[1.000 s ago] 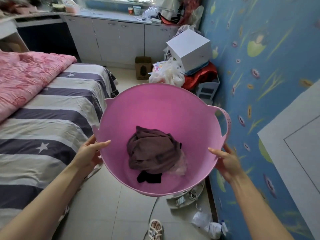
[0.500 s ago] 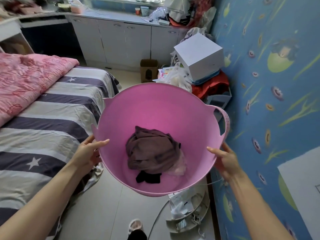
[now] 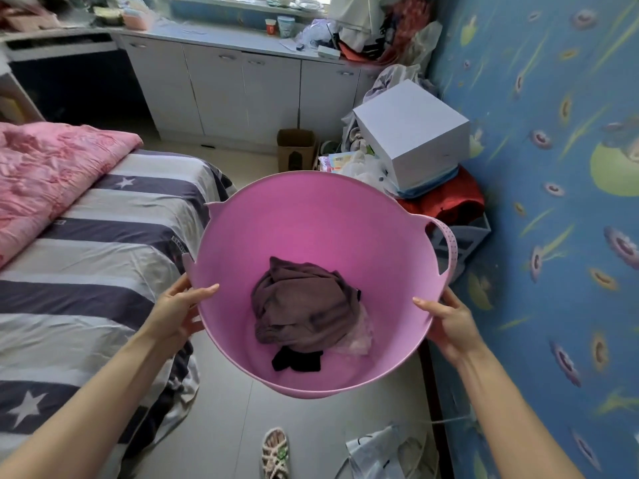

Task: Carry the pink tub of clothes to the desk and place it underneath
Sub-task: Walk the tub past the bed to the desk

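I hold a pink tub (image 3: 311,216) in the air in front of me, over the floor between the bed and the wall. Inside it lie a brownish-purple garment (image 3: 304,305), a small black piece (image 3: 297,361) and a pale pink cloth (image 3: 359,337). My left hand (image 3: 179,309) grips the tub's left rim, thumb inside. My right hand (image 3: 446,316) grips the right rim just below the tub's handle (image 3: 449,243). The desk (image 3: 65,46) with its dark opening underneath stands at the far left, beyond the bed.
A striped bed (image 3: 86,243) with a pink quilt (image 3: 45,174) fills the left. White cabinets (image 3: 242,91) line the far wall. A white box (image 3: 411,140) on red cloth and a crate crowd the right, by the blue wall. A brown bin (image 3: 297,148), sandal (image 3: 275,451) and bag lie on the floor.
I have walked forward along the bed with the tub; the cabinets, box and desk are nearer, and the white panel at the right has left the view. Both hands keep their grip.
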